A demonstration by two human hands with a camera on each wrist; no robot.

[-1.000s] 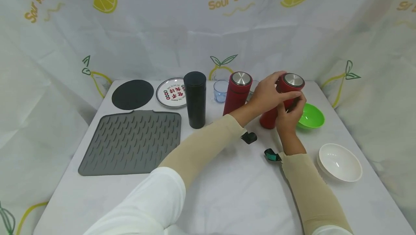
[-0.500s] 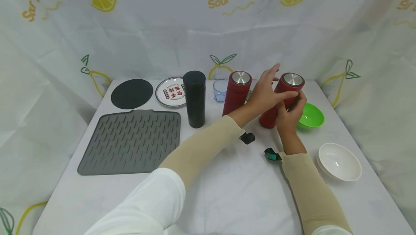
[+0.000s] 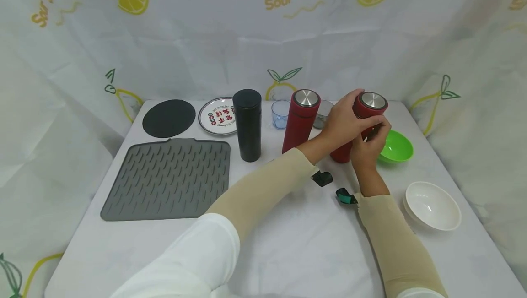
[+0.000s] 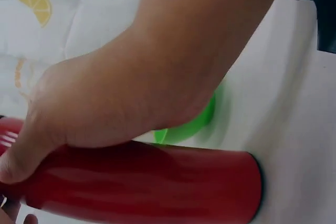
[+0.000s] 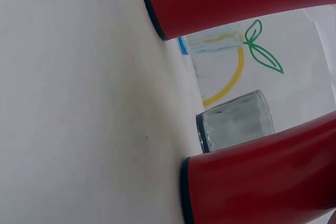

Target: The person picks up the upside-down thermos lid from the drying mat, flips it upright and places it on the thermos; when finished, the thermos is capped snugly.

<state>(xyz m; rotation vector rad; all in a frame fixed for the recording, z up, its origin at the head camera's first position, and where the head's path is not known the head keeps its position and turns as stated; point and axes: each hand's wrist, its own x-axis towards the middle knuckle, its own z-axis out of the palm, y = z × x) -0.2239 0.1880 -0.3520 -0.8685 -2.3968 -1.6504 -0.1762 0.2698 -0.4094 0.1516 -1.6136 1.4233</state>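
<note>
A red thermos [image 3: 341, 151] with a steel-topped lid [image 3: 373, 101] stands upright at the right back of the table. My left hand [image 3: 345, 119] grips it at the lid, thumb across the near side. Just below, my right hand [image 3: 369, 147] holds the thermos body from the near right; its far fingers are hidden. In the left wrist view the right hand [image 4: 115, 87] lies along the red thermos [image 4: 157, 184]. The right wrist view has the thermos base [image 5: 252, 182] on the tablecloth. A second red thermos [image 3: 299, 128] stands to the left.
A black tumbler [image 3: 248, 126], blue glass [image 3: 281, 114] and clear glass [image 3: 323, 111] stand behind. To the left lie a grey mat [image 3: 169, 181], black disc [image 3: 169, 118] and printed plate [image 3: 216, 115]. Right are a green bowl [image 3: 397, 147] and white bowl [image 3: 432, 206].
Half a second ago the left hand's fingers were lifted off the thermos lid; now they are wrapped around it again. The right hand has kept its hold on the body.
</note>
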